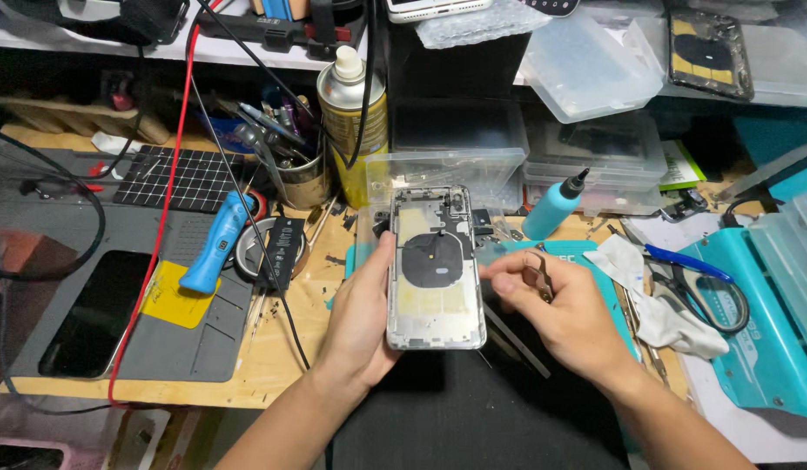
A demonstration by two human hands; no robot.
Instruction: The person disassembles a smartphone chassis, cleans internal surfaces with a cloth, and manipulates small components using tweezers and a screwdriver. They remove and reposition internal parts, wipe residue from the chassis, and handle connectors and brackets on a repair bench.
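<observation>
Both hands work over the near middle of the desk [247, 365]: the left hand [360, 318] is wrapped around the left edge of an opened phone housing [436, 270], holding it upright above a dark mat [473, 409], with its bare inside and a round black coil facing the camera. The right hand [556, 309] hovers just beside the housing's right edge, its fingers pinched around thin metal tweezers [540, 271]. Judging from this, the grip is one-sided, so the housing could slip or twist out if the tweezers press on it, and the sharp tips could scratch or pierce the coil and thin parts inside. Any tiny piece lifted out could drop into the clutter and be lost. Farther out, a metal cup [301, 178] at the far left holds pens and hand tools, beside a tall yellow spray can [355, 122]. A teal squeeze bottle [553, 207] with a black nozzle stands to the right. Behind it, stacked clear plastic boxes [595, 157] hold what looks like dark phone parts, though their contents are too dim to tell apart. A tilted clear box [591, 65] above them looks empty. Scissors [699, 283] with blue handles and a white cloth [665, 313] lie at the right.
</observation>
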